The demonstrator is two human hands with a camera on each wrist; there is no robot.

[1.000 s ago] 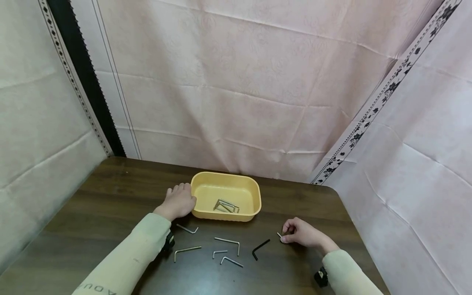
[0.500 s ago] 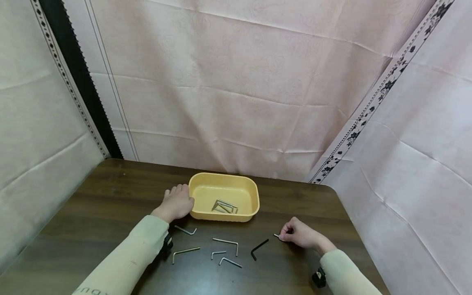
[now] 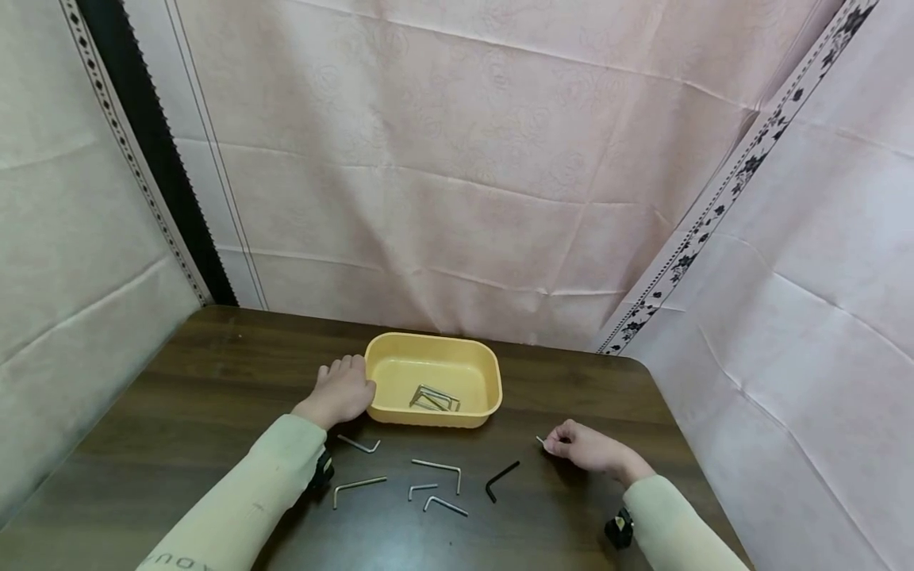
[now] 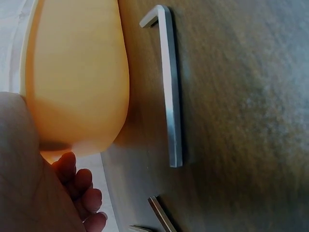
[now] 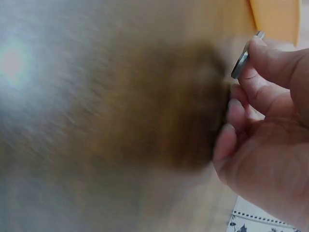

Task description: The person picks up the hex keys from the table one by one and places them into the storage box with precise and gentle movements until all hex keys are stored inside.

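My left hand (image 3: 338, 391) grips the left end of a yellow plastic basin (image 3: 428, 366), its fingers curled at the wall (image 4: 79, 72) in the left wrist view. Inside the basin lie several metal hex keys (image 3: 437, 392). Over the right part of the table, my right hand (image 3: 591, 449) pinches a small silvery hex key (image 5: 240, 65) between thumb and index finger. Most of that key is hidden by the fingers. Nearest to the right hand on the table is a black hex key (image 3: 502, 479).
Several silvery hex keys lie spread on the dark wooden table (image 3: 214, 444) in front of the basin, among them a long hex key (image 3: 437, 465) and a short hex key (image 3: 424, 487). Pale cloth (image 3: 457, 174) hangs behind the table and on both sides.
My right hand, with the small hex key pinched in it, has risen slightly from the table. The left hand stays on the basin. The head view has shifted a little.
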